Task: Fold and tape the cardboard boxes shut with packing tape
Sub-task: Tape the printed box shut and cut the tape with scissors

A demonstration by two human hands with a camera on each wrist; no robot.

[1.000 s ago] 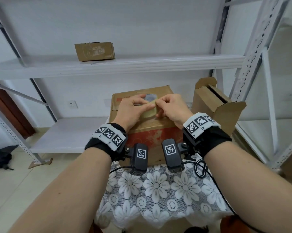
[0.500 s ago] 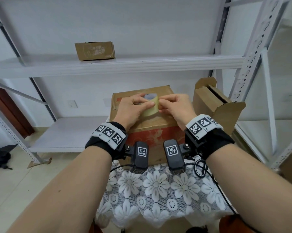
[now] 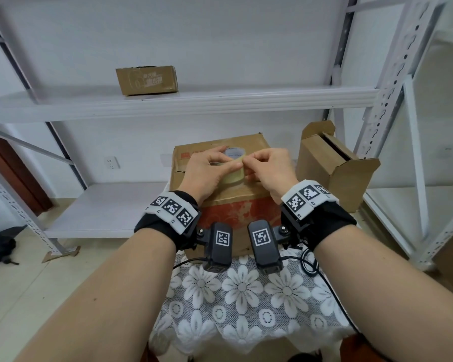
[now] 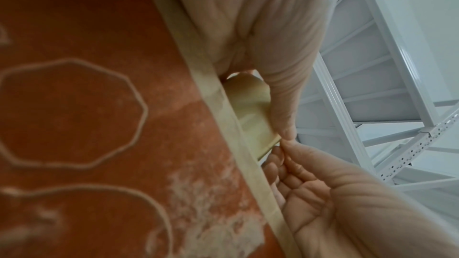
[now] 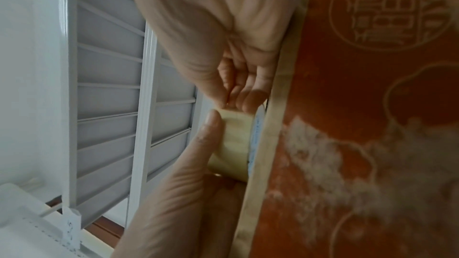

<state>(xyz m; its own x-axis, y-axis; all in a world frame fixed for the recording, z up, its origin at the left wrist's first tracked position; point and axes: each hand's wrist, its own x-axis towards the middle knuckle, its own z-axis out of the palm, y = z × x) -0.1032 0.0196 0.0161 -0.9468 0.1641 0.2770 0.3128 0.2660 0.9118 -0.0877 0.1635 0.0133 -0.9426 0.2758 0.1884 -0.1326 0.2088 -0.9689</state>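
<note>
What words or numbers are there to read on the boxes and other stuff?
No text reads clearly enough to quote.
Small box on the shelf: pale print, too blurred.
Big box: round seal with characters, too blurred.
Wristband markers: black-and-white code squares; tiny characters beneath them, too small.

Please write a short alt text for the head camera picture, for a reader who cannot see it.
Left hand holds a tape roll on a closed cardboard box while right hand pinches its loose end. An open box stands right.
</note>
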